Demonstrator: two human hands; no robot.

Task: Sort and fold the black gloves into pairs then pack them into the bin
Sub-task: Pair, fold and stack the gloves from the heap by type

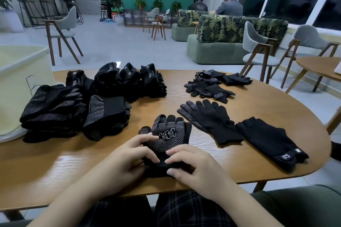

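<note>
At the near edge of a wooden table [258, 97], a person's left hand [127, 156] and right hand [191, 164] pinch the cuff of a dotted black glove pair [169, 134] with curled fingers; a loose grip could let the layers slide apart, spoiling the fold.

Matt dotted cloth glove [169, 134], glossy wooden table [267, 97]

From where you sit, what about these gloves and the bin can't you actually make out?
- Head view: the cuff of the dotted black glove is covered by the left hand and right hand; whether a second glove lies beneath is hidden.
- The pale yellow bin is cut off by the left edge; its inside is unseen.
- Counts in the folded black glove stacks cannot be told.
</note>
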